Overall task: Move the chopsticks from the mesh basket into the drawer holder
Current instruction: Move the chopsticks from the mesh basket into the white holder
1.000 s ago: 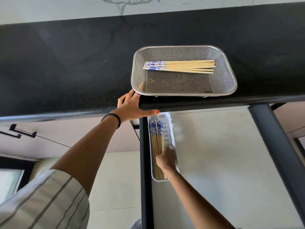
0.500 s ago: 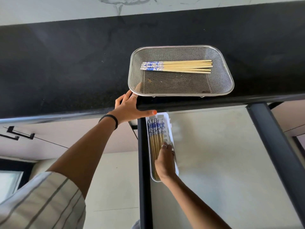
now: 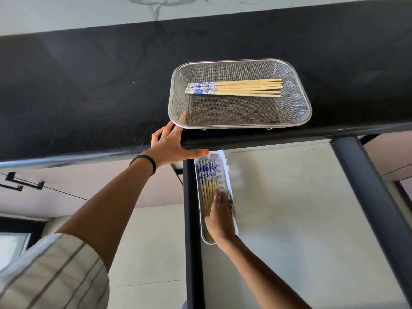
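Since a second ago the right hand [image 3: 220,216] has slid up the holder [image 3: 229,186], from near its lower end toward the middle, and now lies flat on the chopsticks inside it, fingers loosely together and pressing down rather than clamped on any stick. Whether a fingertip hooks one, I cannot tell. The left hand [image 3: 172,144] has kept its place on the counter [image 3: 89,90] edge, palm down, fingers spread and holding nothing, a fingertip touching the near left corner of the basket [image 3: 296,103]. A dark band [image 3: 145,162] circles that wrist, and a striped sleeve [image 3: 51,273] shows at lower left.

Two groups of chopsticks are in view. One bundle [image 3: 240,88] lies across the far half of the basket, blue-patterned ends to the left, plain tips to the right, the sticks close together and nearly parallel. The other set [image 3: 206,177] lies lengthwise in the holder, patterned ends toward the counter, their lower parts hidden under the right hand.

The white slotted holder sits along the left side of the open drawer [image 3: 301,219], just beside its dark frame, below the counter edge and the basket.
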